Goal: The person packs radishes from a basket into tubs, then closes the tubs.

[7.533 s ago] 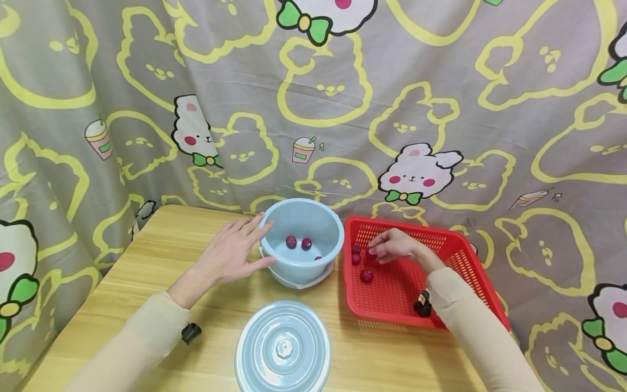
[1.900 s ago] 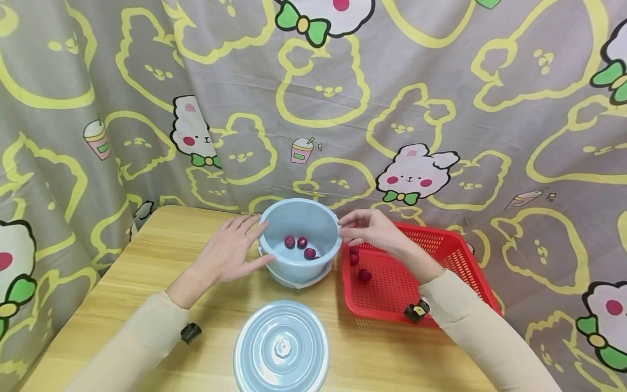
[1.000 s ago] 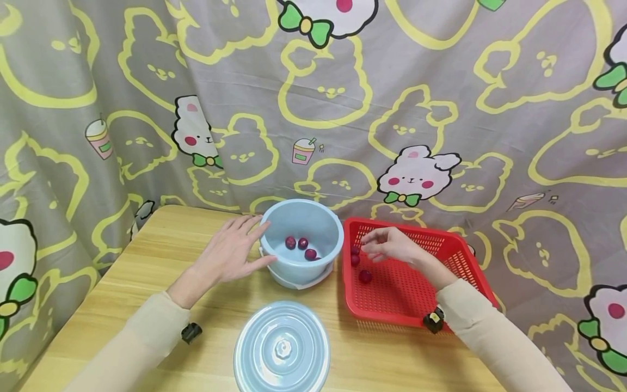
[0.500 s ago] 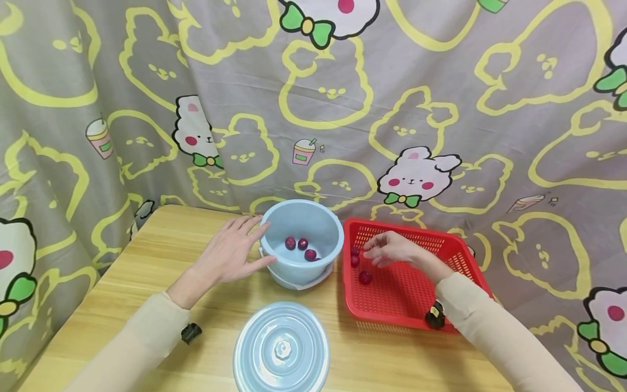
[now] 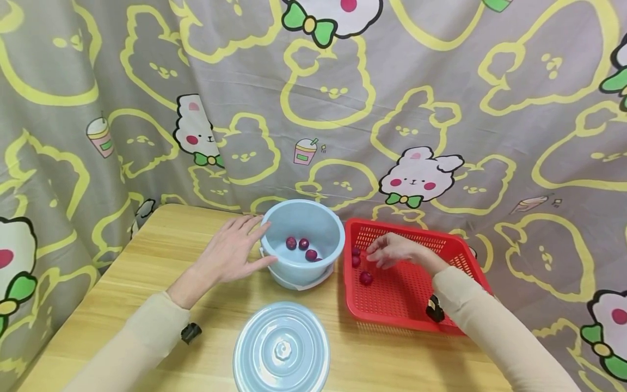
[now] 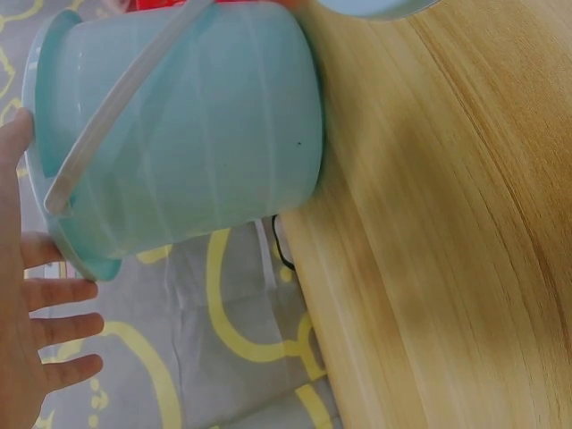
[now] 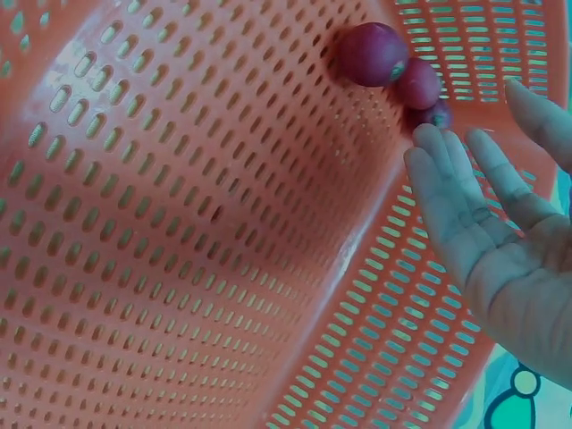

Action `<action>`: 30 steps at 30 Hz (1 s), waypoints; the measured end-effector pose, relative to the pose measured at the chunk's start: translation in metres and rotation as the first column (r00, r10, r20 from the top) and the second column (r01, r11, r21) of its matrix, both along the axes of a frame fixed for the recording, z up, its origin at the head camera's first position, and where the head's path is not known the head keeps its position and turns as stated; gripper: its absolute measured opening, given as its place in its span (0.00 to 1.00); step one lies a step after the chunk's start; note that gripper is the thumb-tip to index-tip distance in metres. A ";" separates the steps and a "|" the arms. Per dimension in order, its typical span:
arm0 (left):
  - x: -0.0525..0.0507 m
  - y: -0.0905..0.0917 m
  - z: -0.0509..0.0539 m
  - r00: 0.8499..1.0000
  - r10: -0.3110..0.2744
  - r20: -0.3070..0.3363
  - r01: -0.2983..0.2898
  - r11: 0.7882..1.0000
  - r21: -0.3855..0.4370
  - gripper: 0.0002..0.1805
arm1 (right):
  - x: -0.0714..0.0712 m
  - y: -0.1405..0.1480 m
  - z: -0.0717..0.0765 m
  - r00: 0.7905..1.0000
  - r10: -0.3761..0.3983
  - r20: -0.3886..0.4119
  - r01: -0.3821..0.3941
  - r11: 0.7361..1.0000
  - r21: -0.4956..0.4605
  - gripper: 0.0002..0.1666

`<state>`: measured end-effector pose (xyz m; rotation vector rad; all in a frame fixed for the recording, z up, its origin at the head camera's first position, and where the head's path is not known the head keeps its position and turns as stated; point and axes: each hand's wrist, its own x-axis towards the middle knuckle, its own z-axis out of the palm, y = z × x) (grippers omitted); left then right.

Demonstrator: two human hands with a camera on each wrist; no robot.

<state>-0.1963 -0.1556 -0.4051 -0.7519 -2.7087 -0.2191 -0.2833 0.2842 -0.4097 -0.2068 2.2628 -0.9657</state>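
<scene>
My left hand (image 5: 230,250) spreads its fingers at the left rim of a light blue bucket (image 5: 303,275); in the left wrist view its thumb touches the rim and the other fingers extend past it. Several small dark red round fruits, plum-like, lie inside the bucket, one fruit (image 5: 291,243) toward the left. My right hand (image 5: 397,250) hovers inside a red perforated basket (image 5: 392,299), fingers loosely bent, nothing in them. Just beyond its fingertips in the right wrist view are three fruits in a row, the largest fruit (image 7: 372,54) farthest from the hand.
A round light blue lid (image 5: 281,348) with a small knob lies on the wooden table (image 5: 196,359) in front of the bucket. The bucket's white handle (image 6: 125,98) hangs down its side. A grey patterned curtain (image 5: 245,81) stands behind the table.
My right hand moved from the basket to the bucket's rim, then back into the basket. One more fruit shows in the bucket than at first. My left hand has stayed at the rim.
</scene>
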 end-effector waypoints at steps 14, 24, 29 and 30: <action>0.001 0.001 0.001 1.000 0.002 0.000 -0.002 1.000 0.001 0.49 | -0.005 -0.001 -0.016 0.995 0.040 0.091 -0.039 0.999 -0.011 0.22; 0.000 0.001 0.000 1.000 0.004 0.004 -0.004 1.000 0.001 0.49 | -0.011 -0.001 -0.032 0.982 0.044 0.182 -0.042 0.999 -0.015 0.19; 0.000 0.001 0.000 1.000 0.000 0.003 0.000 1.000 0.003 0.49 | -0.010 -0.002 -0.037 0.980 0.045 0.192 -0.047 0.999 0.005 0.18; 0.000 0.000 0.000 1.000 -0.001 0.002 0.001 1.000 0.003 0.49 | -0.009 -0.002 -0.038 0.979 0.048 0.196 -0.051 0.999 0.008 0.17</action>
